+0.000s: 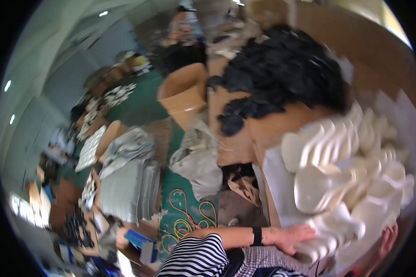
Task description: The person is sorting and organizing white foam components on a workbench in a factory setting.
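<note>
The person's left hand (pixel 291 237), a black band at its wrist, lies flat with fingers spread on the lower end of a row of cream moulded foam pieces (pixel 342 184) stacked on the brown counter (pixel 245 138). The right hand (pixel 386 242) appears to grip the same stack from beneath, though blur hides its fingers. A heap of black pieces (pixel 282 74) lies beyond.

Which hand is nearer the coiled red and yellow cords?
Left. Left hand rests on white moulded pieces right of the cords; right hand lies beyond that stack.
</note>
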The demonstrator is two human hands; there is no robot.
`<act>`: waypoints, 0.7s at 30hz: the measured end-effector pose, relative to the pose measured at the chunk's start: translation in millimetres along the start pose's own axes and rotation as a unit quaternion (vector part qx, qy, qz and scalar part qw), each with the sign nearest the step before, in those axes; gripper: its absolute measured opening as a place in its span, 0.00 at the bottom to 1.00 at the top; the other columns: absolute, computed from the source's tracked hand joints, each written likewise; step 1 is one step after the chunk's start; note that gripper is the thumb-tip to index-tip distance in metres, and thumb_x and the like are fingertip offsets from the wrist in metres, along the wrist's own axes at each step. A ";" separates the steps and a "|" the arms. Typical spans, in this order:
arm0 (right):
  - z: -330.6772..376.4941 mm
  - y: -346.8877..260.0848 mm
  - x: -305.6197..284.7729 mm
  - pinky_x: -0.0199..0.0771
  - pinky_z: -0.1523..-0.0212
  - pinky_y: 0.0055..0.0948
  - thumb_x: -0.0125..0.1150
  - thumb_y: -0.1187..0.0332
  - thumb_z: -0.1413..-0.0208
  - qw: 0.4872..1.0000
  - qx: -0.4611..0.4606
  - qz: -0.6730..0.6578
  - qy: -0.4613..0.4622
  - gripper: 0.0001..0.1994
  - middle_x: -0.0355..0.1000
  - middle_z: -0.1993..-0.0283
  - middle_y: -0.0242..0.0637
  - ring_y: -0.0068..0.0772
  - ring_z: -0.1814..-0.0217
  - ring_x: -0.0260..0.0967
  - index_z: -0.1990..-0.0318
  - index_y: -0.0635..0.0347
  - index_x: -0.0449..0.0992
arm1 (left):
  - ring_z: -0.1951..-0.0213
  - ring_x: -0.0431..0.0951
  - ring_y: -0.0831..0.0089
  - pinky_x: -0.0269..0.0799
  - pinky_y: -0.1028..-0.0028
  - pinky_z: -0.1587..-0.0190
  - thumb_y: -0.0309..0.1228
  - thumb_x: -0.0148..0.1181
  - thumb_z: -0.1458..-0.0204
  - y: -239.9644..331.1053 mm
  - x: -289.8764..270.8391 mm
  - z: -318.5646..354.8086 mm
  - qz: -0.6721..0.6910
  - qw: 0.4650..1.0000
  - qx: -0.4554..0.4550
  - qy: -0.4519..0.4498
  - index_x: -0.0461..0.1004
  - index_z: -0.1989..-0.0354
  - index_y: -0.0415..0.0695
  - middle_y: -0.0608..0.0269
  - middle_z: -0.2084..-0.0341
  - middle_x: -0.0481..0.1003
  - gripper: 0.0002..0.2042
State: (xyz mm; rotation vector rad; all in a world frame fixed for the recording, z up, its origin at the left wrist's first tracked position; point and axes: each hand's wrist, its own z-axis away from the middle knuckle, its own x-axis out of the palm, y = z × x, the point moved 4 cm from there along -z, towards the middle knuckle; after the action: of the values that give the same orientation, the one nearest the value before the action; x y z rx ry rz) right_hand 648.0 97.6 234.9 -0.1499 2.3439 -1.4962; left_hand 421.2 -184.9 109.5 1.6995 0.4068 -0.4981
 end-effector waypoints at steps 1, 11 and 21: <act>22.2 -2.9 2.6 0.65 0.47 0.23 0.52 0.68 0.38 0.995 0.079 0.049 -0.042 0.17 0.69 0.50 0.35 0.27 0.51 0.66 0.44 0.67 0.67 | 0.36 0.56 0.46 0.51 0.56 0.34 0.35 0.69 0.72 3.9 -2.2 -3.8 -0.016 0.997 0.069 0.023 0.59 0.38 0.38 0.43 0.39 0.59 0.45; 117.6 -7.1 104.8 0.73 0.56 0.31 0.67 0.60 0.49 0.975 0.185 0.015 -0.120 0.39 0.62 0.39 0.42 0.33 0.53 0.70 0.32 0.55 0.53 | 0.40 0.63 0.47 0.56 0.56 0.39 0.41 0.55 0.45 22.9 -31.7 -35.7 -0.150 0.988 0.040 -0.021 0.49 0.36 0.30 0.38 0.41 0.61 0.36; 56.0 20.1 43.9 0.69 0.55 0.24 0.59 0.68 0.43 0.991 0.020 0.112 0.068 0.16 0.71 0.54 0.36 0.27 0.55 0.68 0.48 0.63 0.71 | 0.38 0.59 0.48 0.56 0.59 0.36 0.34 0.58 0.48 7.6 -23.2 -12.7 -0.076 0.997 0.001 0.020 0.48 0.35 0.31 0.40 0.40 0.59 0.36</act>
State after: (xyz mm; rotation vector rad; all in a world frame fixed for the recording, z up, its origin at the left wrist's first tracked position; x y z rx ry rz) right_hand 628.7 46.3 185.3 0.2254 2.3413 -1.4819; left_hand 406.9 -173.7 130.2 1.6893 0.5664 -0.5758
